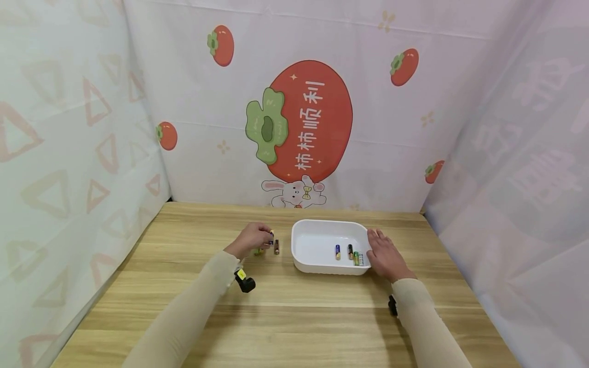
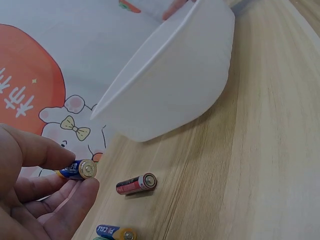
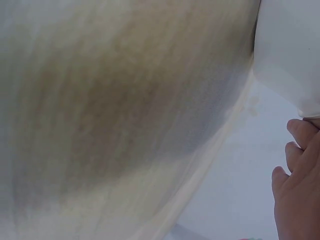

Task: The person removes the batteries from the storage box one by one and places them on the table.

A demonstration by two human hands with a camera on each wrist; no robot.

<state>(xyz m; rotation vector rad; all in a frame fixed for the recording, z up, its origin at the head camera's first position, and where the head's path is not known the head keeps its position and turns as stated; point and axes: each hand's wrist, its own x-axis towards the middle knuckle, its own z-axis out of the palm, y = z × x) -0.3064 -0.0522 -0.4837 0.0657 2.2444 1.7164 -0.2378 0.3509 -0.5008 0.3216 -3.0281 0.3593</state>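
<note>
Cream sleeves (image 1: 184,317) nearest. Left hand (image 1: 252,239): I'm pinching the blue-gold battery (image 2: 80,170) off the table (image 1: 299,327), left of the white tray (image 1: 322,269); long axis roughly level in left wrist view, metal end facing right. Red-black battery (image 2: 135,184) lies just beside. Tray holds blue battery (image 1: 338,252), black battery (image 1: 350,251), green battery (image 1: 356,258), all lengthwise near-to-far, plus a pale item (image 1: 361,259). Right hand (image 1: 386,255) touches its right rim, fingers fairly straight.

The big printed persimmon (image 1: 315,122) reads "柿柿顺利", a blue-orange battery (image 2: 116,232) "CELL".
</note>
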